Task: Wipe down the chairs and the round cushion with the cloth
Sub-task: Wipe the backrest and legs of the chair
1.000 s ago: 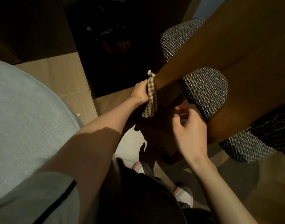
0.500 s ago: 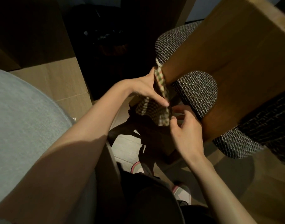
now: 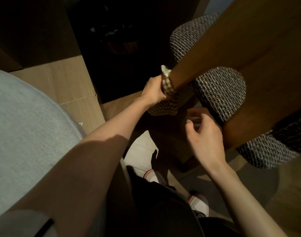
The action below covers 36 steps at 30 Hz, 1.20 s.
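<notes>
A wooden chair (image 3: 259, 53) with a tweed-woven padded seat (image 3: 219, 93) fills the upper right. My left hand (image 3: 154, 90) grips the checked cloth (image 3: 166, 86) and presses it against the left edge of the wooden chair back, the cloth's tail hanging below it. My right hand (image 3: 206, 135) hovers under the chair back with fingers loosely curled, holding nothing. The round cushion (image 3: 23, 134), pale grey, lies at the left edge, partly hidden by my left arm.
Light wooden floor panels (image 3: 66, 86) lie beside the cushion. A dark recess (image 3: 115, 40) with black clutter sits behind the chair. My feet in pale slippers (image 3: 197, 202) stand on the floor below.
My left hand has pulled back up to the edge of the chair back, bunching the cloth there. My right hand let go of the cloth's lower corner and moved slightly down.
</notes>
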Each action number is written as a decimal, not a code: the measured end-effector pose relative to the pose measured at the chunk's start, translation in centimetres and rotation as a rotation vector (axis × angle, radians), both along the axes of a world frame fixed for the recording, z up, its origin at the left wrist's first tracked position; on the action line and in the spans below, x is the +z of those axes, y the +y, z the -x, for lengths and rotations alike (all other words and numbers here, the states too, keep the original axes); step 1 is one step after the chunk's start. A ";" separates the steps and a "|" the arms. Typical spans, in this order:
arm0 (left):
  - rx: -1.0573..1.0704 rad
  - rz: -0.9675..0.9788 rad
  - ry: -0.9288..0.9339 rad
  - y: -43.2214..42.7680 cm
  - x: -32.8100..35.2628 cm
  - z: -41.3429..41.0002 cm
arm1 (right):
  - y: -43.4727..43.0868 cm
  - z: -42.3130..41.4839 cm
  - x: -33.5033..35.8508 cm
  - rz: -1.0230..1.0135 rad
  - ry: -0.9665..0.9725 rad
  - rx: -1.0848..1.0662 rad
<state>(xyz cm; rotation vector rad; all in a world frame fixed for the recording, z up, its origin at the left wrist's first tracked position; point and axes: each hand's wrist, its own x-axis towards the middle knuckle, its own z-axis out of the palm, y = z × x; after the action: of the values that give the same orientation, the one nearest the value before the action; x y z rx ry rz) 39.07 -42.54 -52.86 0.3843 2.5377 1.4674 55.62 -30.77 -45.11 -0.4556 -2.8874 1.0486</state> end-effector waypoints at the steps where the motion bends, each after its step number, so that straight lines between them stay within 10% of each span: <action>1: 0.015 0.010 -0.020 0.1 -0.8 0.1 | 0.1 0.0 -0.2 -0.001 -0.006 0.003; 9: 0.004 0.224 -0.419 -1.3 -6.8 1.0 | 0.4 0.5 -1.1 0.061 -0.056 -0.019; 29: 0.345 -0.450 -0.180 -0.2 12.3 -10.0 | 1.9 -5.7 6.3 0.280 0.091 -0.008; 36: 0.175 -0.511 -0.426 2.1 15.7 -18.7 | 2.0 -10.6 8.5 0.405 0.126 -0.095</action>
<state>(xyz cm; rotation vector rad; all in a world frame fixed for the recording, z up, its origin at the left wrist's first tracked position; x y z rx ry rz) 57.76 -40.43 -37.16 -0.0886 1.8899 2.0071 66.20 -28.73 -36.60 -0.5120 -2.5150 1.5858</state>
